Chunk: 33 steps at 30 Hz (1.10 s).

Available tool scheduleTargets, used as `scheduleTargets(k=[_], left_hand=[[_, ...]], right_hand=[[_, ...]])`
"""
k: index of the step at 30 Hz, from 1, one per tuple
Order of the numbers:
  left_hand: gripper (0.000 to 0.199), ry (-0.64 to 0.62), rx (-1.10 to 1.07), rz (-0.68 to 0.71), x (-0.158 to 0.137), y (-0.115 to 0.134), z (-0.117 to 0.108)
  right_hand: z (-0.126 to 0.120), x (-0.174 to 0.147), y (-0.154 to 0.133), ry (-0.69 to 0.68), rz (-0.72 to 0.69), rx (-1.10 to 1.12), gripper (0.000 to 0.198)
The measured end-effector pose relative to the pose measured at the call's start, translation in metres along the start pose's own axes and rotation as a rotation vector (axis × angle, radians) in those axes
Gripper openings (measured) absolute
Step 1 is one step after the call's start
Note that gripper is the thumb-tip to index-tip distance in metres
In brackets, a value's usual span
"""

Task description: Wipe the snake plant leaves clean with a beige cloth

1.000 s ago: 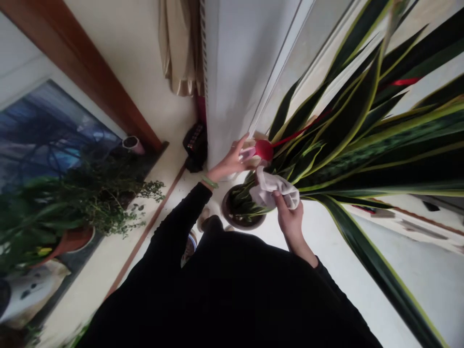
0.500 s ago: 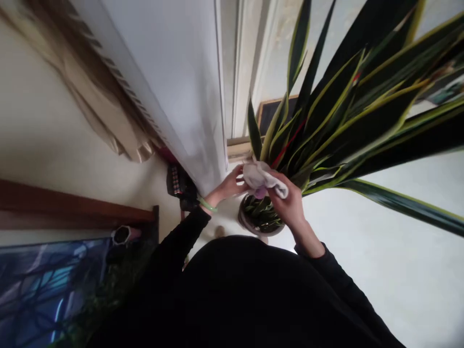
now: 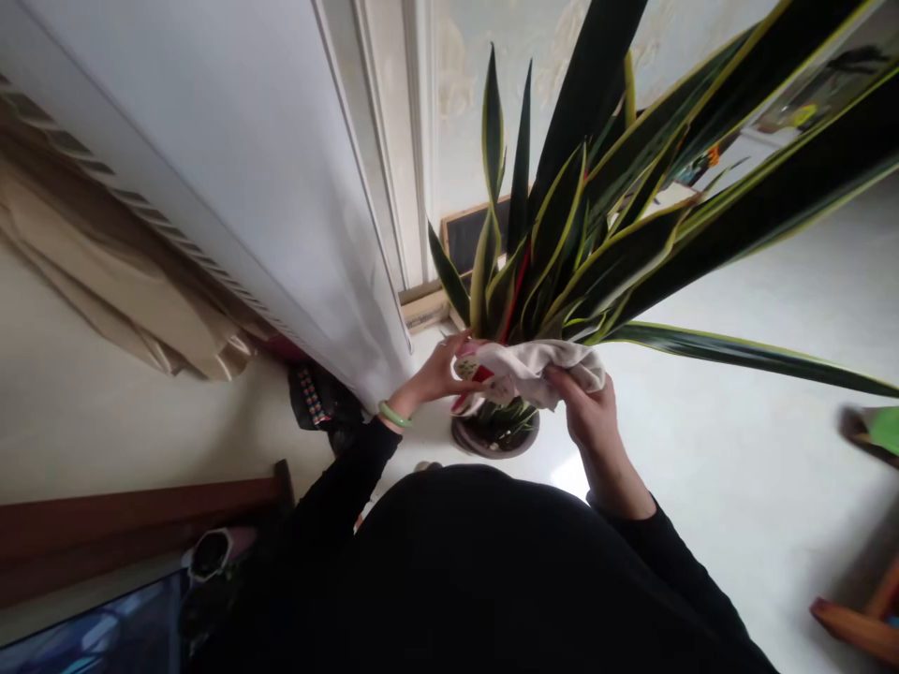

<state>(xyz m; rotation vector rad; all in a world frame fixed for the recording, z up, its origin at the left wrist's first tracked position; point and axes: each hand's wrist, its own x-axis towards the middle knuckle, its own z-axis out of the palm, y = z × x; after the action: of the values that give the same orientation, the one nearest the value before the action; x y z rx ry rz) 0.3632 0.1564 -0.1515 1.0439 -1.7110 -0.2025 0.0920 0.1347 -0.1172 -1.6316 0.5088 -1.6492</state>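
Note:
A tall snake plant [image 3: 611, 215] with dark green, yellow-edged leaves grows from a round dark pot [image 3: 495, 438] on the pale floor. My right hand [image 3: 594, 412] grips a white cloth [image 3: 534, 370] and presses it against the base of the leaves just above the pot. My left hand [image 3: 439, 374], with a green bangle on the wrist, holds a small red-and-white object [image 3: 469, 379] at the cloth's left end; what that object is cannot be made out. Black sleeves cover both my arms.
A tall white panel [image 3: 231, 187] stands close on the left, with beige curtain fabric [image 3: 119, 290] behind it. A black patterned bag [image 3: 319, 398] lies at its foot. A small framed board [image 3: 467, 239] leans behind the plant. Orange wooden legs [image 3: 853, 618] show at bottom right.
The view has swung right and tilted up, so the plant stands more upright in the picture. Both hands stayed at the leaf bases; the cloth now spreads wider between them.

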Motion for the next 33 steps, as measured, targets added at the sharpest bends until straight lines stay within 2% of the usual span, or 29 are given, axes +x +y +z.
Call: scheduleTargets(k=[4, 7, 12, 15, 17, 20, 22, 25, 29, 33], left_hand=[[0.111, -0.066, -0.14, -0.028, -0.003, 0.002, -0.004], [0.112, -0.142, -0.214, -0.057, 0.003, -0.001, -0.008], [0.118, -0.397, -0.433, -0.118, 0.028, -0.012, -0.016], [0.102, -0.511, -0.472, -0.096, 0.045, -0.012, -0.023], [0.086, -0.543, -0.416, -0.074, 0.057, -0.007, -0.025], [0.065, -0.532, -0.3, 0.004, 0.075, 0.0, -0.02], [0.053, -0.527, -0.225, 0.096, 0.086, 0.0, -0.012], [0.035, -0.519, -0.152, 0.199, 0.095, -0.002, -0.002], [0.027, -0.591, -0.182, 0.217, 0.093, 0.005, -0.004], [0.039, -0.743, -0.392, 0.122, 0.082, 0.028, -0.011]], right_hand=[[-0.013, -0.004, 0.007, 0.104, -0.029, 0.056, 0.031], [-0.021, -0.016, 0.009, 0.145, -0.017, 0.069, 0.027], [-0.02, -0.042, 0.01, 0.287, 0.031, 0.09, 0.03], [-0.005, -0.055, 0.009, 0.401, 0.05, 0.097, 0.031], [0.013, -0.06, 0.004, 0.47, -0.006, 0.05, 0.03], [0.045, -0.063, -0.011, 0.554, -0.162, -0.089, 0.028], [0.067, -0.065, -0.022, 0.561, -0.244, -0.174, 0.026], [0.093, -0.071, -0.029, 0.558, -0.287, -0.21, 0.025], [0.105, -0.093, -0.011, 0.724, -0.218, -0.174, 0.029], [0.099, -0.117, 0.012, 1.004, -0.145, -0.082, 0.034]])
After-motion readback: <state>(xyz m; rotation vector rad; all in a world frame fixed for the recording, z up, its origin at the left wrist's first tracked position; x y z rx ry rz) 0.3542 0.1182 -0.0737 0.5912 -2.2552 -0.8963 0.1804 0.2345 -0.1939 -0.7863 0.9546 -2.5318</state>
